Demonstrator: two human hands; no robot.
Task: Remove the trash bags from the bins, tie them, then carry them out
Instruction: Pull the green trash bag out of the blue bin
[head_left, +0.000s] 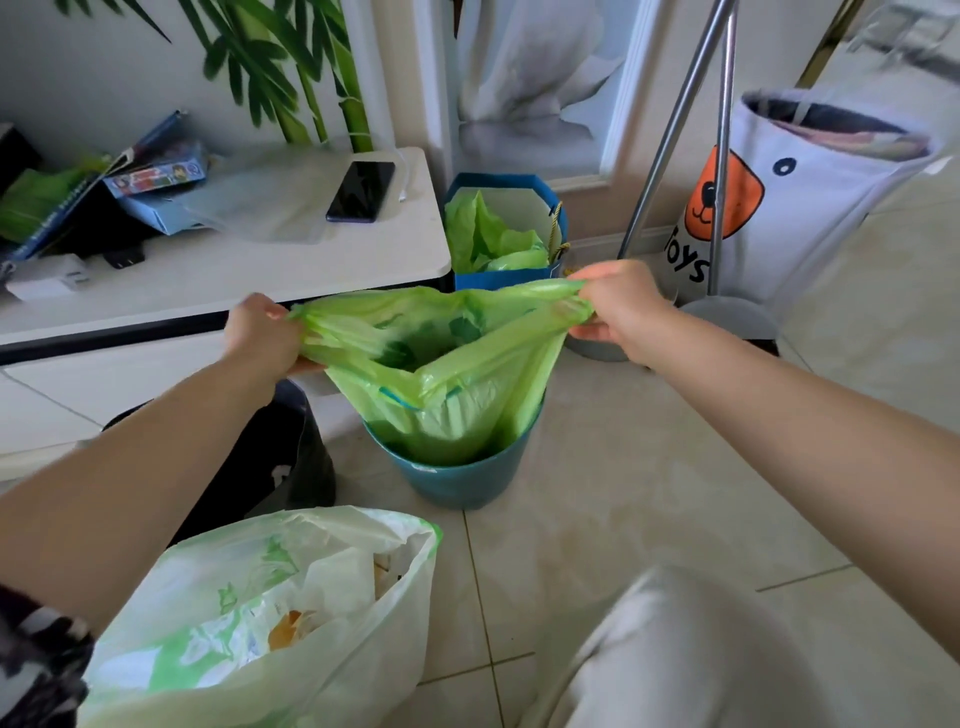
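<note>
A green trash bag (457, 395) rises partway out of a small teal bin (457, 480) on the tiled floor. My left hand (262, 338) grips the bag's left rim, bunched in the fist. My right hand (621, 306) grips the right rim, and the mouth is stretched wide between them. Dark contents show inside the bag. A white and green plastic bag (270, 613) holding rubbish stands open on the floor at lower left, under my left forearm.
A dark bin (291, 457) sits left of the teal one. A white low table (291, 260) with a phone (361, 191) and books stands behind. A blue gift bag (556, 213) with green plastic, a metal stand (722, 156) and a white toy hamper (810, 197) are beyond.
</note>
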